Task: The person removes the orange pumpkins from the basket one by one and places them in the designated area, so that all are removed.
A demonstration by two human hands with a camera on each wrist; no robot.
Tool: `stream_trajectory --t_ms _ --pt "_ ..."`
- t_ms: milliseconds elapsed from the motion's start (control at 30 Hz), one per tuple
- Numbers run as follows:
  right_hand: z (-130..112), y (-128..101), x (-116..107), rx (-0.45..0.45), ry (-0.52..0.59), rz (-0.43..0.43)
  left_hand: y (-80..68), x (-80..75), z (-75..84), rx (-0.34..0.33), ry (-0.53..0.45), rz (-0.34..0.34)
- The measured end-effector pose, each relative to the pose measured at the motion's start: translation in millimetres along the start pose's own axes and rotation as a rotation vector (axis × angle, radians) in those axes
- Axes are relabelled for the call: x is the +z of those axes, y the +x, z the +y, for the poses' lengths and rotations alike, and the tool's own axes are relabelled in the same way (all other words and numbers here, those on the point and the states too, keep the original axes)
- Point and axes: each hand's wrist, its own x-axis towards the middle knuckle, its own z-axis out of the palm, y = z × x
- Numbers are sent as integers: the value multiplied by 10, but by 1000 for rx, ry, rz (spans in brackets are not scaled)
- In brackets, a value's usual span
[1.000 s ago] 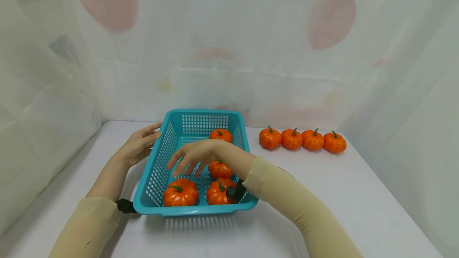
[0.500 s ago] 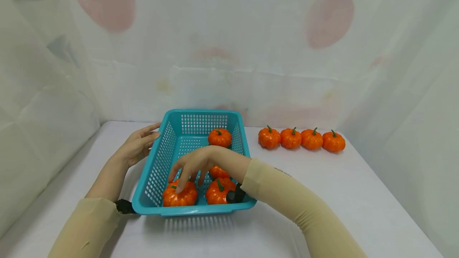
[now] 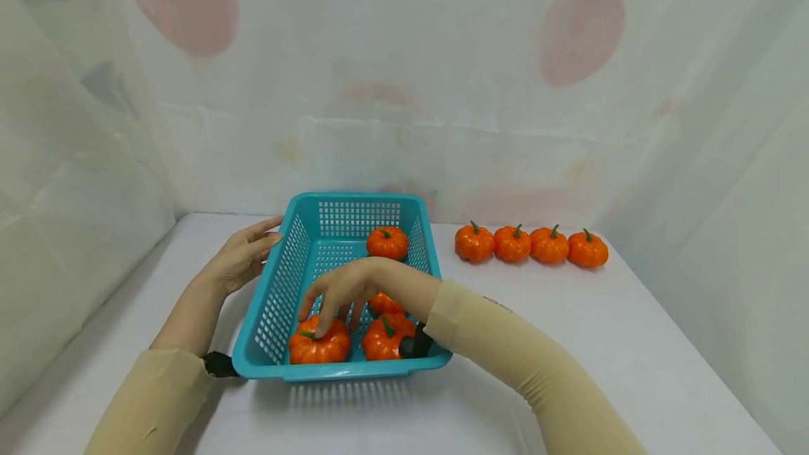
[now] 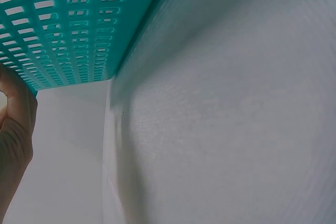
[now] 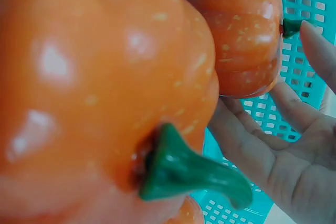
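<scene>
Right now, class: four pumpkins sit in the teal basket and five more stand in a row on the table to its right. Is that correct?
Not quite. The head view shows four pumpkins in the row on the table, not five. Four pumpkins in the teal basket is right.

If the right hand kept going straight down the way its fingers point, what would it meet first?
Most likely the front-left pumpkin in the teal basket. The right hand reaches down over it, fingertips at or just above its top by the stem. Whether they already touch is hard to tell.
</scene>
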Motion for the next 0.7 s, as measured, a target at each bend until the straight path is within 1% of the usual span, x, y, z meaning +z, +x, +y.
stream_trajectory --t_ms 200,367,600,700 --pt "4 -14 1 -13 30 8 7 -7 -10 -1 10 2" --pt "18 -15 1 -24 30 5 13 -6 -15 -2 13 0" --pt "28 -16 13 -26 -22 14 10 -7 -18 -1 14 4" --pt "28 -9 11 -23 -14 8 5 -10 -18 1 9 2"
